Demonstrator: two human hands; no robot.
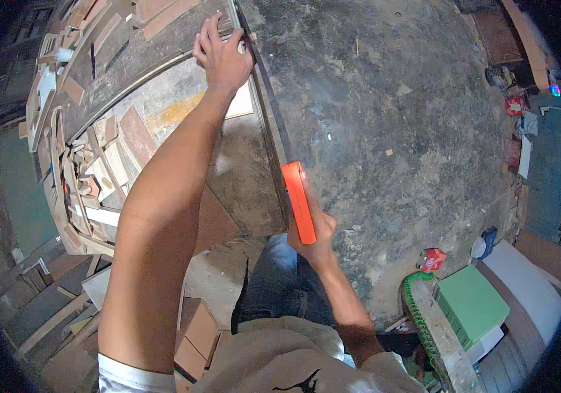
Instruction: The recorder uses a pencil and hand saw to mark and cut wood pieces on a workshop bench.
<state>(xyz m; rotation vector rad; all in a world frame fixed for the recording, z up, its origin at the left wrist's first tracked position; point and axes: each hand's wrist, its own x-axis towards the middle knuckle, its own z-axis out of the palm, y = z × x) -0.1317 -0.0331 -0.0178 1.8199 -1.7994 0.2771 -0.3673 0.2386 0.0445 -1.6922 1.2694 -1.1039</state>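
In my right hand [321, 239] is a saw with a bright orange handle [300, 203], the fingers wrapped round it. Its long dark blade [274, 105] points away from me, along the right edge of the wooden bench [247, 177]. My left hand [226, 62] rests at that edge farther off, fingers spread and bent over a narrow pale wooden strip [233, 18]. Part of the strip is under the hand, so where blade and wood meet is hidden. Beside my left wrist lies a white board [241, 105].
Wood offcuts [110, 157] are heaped at left, with more pieces [162, 19] on the far bench top. Stained concrete floor [385, 124] spreads to the right. At lower right stand a green box [471, 304], a coiled green hose [414, 308] and a red carton [431, 259].
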